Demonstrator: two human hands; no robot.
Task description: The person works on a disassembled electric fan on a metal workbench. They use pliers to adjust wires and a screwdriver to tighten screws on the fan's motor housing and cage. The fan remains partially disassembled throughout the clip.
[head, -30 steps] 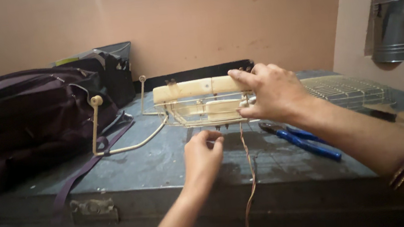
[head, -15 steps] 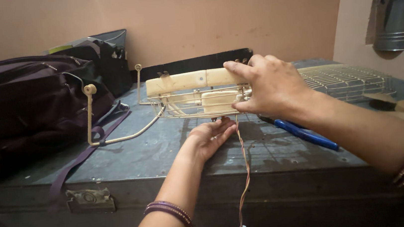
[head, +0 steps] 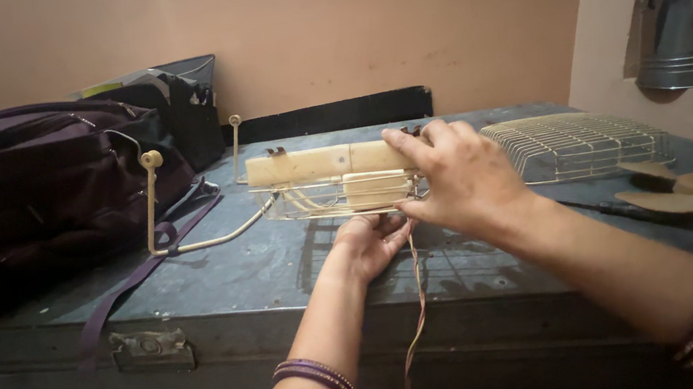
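**A:** What've you got there?

**B:** One cream fan body (head: pixel 336 180), mid-trunk. My right hand (head: pixel 456 179) is clamped round its 3 o'clock end; my left hand (head: pixel 369 244) is curled loosely under it at 6, touching the wire (head: pixel 416 299).

**A:** Anything else?

**B:** One grille (head: pixel 577 144) at 2 o'clock, two bags (head: pixel 37 193) at 9.

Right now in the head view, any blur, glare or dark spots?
Head view: soft, even indoor light; right hand and cream fan body fairly sharp; mild sheen on the steel drum; the trunk front below the edge falls into shadow; the purple bag is dark, with little detail.
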